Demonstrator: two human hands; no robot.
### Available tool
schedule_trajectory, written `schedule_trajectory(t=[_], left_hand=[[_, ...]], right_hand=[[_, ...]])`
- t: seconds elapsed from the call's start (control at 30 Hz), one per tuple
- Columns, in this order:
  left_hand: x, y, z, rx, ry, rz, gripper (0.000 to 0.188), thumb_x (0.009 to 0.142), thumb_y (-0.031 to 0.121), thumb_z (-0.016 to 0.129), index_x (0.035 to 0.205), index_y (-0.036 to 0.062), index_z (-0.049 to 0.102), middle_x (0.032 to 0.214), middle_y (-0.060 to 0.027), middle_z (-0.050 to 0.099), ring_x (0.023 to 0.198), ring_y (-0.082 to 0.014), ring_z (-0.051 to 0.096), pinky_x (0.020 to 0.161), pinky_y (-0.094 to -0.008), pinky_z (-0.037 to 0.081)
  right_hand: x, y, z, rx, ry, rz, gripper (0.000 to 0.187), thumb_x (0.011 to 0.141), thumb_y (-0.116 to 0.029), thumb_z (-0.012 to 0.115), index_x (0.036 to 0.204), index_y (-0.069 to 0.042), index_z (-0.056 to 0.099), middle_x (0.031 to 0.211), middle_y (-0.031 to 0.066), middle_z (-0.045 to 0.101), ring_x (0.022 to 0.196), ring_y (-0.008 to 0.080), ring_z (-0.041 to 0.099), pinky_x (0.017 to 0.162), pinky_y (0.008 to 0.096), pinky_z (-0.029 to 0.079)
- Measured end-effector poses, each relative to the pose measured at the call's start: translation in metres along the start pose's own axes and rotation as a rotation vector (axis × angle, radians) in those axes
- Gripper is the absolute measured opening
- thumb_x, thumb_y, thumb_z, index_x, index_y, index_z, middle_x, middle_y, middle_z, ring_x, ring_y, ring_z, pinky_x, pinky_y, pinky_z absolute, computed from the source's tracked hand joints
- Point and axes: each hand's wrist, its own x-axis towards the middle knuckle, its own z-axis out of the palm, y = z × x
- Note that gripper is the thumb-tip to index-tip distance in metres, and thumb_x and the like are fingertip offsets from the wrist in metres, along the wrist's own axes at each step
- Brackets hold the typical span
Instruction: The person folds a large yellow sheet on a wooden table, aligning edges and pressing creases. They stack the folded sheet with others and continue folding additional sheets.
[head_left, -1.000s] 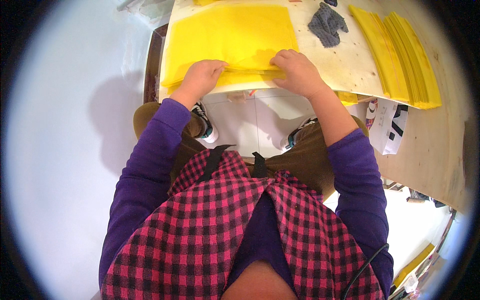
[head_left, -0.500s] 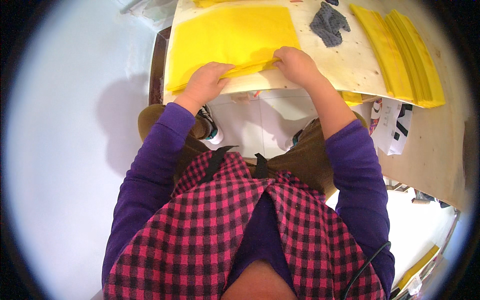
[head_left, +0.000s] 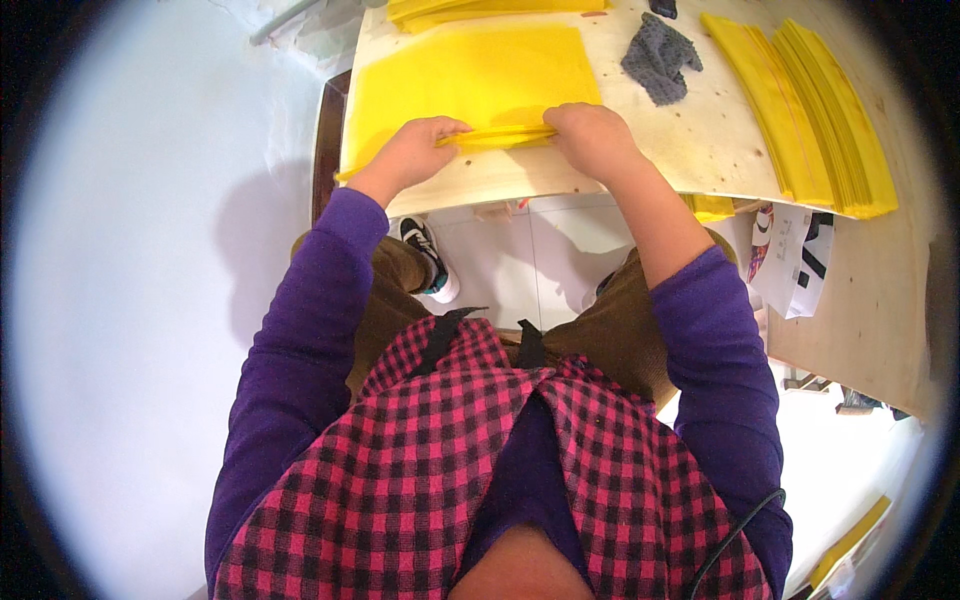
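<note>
Presently, the left hand (head_left: 415, 150) and right hand (head_left: 590, 140) are clamping fingers on the gathered near edge of rectangular yellow fabric-like sheeting (head_left: 480, 75) on the pale wooden tabletop (head_left: 685, 140); its broad remainder is lying flat, ungathered. Below the tabletop's edge, a white, black-marked package (head_left: 800, 290) is showing, contents hidden.

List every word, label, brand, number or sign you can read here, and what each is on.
Nothing can be read with certainty.
White package below the table edge: bold black marks, not identifiable as text; fainter print, too small to read.
Colourful printed patch at its left: too small to read.
Yellow sheets: no lettering visible.
</note>
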Motion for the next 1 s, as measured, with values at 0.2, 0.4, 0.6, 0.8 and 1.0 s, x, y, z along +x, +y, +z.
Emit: schedule_trajectory(t=[0.2, 0.4, 0.6, 0.8, 1.0], left_hand=[[-0.022, 0.000, 0.003, 0.400, 0.182, 0.074, 0.033, 0.079, 0.017, 0.068, 0.109, 0.0040, 0.066, 0.106, -0.0172, 0.065, 0.099, -0.0352, 0.060, 0.088, -0.0401, 0.047], [-0.032, -0.030, -0.015, 0.283, 0.154, -0.199, 0.029, 0.085, 0.027, 0.067, 0.097, 0.0010, 0.068, 0.100, -0.0187, 0.066, 0.092, -0.0336, 0.062, 0.083, -0.0386, 0.049], [-0.031, -0.046, -0.031, 0.188, 0.081, -0.270, 0.037, 0.088, 0.035, 0.063, 0.089, -0.0014, 0.068, 0.089, -0.0198, 0.066, 0.084, -0.0354, 0.061, 0.076, -0.0392, 0.048], [-0.034, -0.070, -0.037, 0.245, 0.030, -0.395, 0.044, 0.090, 0.040, 0.060, 0.091, -0.0034, 0.065, 0.085, -0.0219, 0.065, 0.078, -0.0336, 0.062, 0.073, -0.0382, 0.048], [-0.040, -0.090, -0.023, 0.255, 0.125, -0.317, 0.041, 0.093, 0.038, 0.054, 0.090, -0.0014, 0.065, 0.084, -0.0212, 0.065, 0.081, -0.0371, 0.062, 0.074, -0.0438, 0.048]], right_hand=[[0.005, 0.008, 0.002, 0.157, -0.088, 0.117, 0.024, 0.089, -0.028, 0.053, 0.096, -0.010, 0.067, 0.092, 0.0139, 0.067, 0.089, 0.0329, 0.064, 0.076, 0.0454, 0.050], [0.007, 0.011, 0.006, 0.214, -0.092, 0.127, 0.027, 0.091, -0.031, 0.051, 0.097, -0.009, 0.066, 0.095, 0.0153, 0.066, 0.091, 0.0343, 0.062, 0.078, 0.0453, 0.049], [0.011, 0.016, 0.013, 0.273, -0.073, 0.163, 0.028, 0.091, -0.032, 0.051, 0.098, -0.009, 0.065, 0.097, 0.0145, 0.066, 0.093, 0.0339, 0.062, 0.079, 0.0447, 0.049], [0.014, 0.017, 0.019, 0.257, -0.080, 0.169, 0.027, 0.092, -0.031, 0.049, 0.098, -0.009, 0.065, 0.097, 0.0144, 0.066, 0.093, 0.0337, 0.062, 0.079, 0.0449, 0.049], [0.017, 0.011, 0.018, 0.217, -0.082, 0.209, 0.027, 0.093, -0.030, 0.048, 0.098, -0.010, 0.064, 0.096, 0.0151, 0.066, 0.092, 0.0346, 0.062, 0.079, 0.0455, 0.048]])
